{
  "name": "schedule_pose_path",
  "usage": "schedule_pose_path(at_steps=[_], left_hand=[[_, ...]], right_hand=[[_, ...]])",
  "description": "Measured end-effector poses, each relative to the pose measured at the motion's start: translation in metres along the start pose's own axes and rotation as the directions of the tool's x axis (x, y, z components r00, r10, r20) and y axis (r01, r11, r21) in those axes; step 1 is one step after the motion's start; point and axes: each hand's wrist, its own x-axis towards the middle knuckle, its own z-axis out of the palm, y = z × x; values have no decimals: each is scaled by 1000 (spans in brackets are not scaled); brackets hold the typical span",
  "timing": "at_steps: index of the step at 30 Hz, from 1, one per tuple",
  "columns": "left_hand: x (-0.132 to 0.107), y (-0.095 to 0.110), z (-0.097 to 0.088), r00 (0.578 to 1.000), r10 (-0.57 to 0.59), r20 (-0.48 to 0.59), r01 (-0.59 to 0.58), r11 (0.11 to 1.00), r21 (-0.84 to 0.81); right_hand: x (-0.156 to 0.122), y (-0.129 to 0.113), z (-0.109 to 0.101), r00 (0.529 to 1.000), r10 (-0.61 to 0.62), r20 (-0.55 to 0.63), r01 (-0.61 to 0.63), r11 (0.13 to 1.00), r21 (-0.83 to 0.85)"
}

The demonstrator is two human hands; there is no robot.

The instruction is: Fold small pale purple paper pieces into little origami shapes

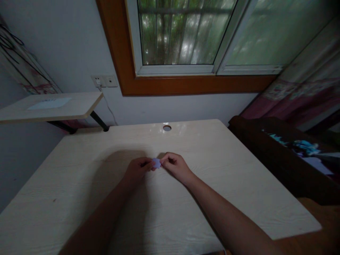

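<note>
Small, flat, pale-purple paper-like piece (156, 163) sits right between the fingertips, above the pale wood-grain desk (186, 216): left hand (136, 170) pinching its left side, right hand (176, 166) pinching the right.

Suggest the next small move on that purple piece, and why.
Perhaps steady the small purple piece with the left hand and slide the right hand slightly along its edge: the two appear to pinch it at opposite sides, so one can anchor it.
</note>
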Motion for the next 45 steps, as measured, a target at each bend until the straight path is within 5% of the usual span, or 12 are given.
schedule_pose_path(at_steps=[29,45], left_hand=[[0,5,-3,994,79,76,-79,997,-7],[-2,-1,-4,995,4,104,13,986,-164]], right_hand=[[1,2,0,1000,24,0,-24,998,66],[0,4,0,991,22,129,-26,999,30]])
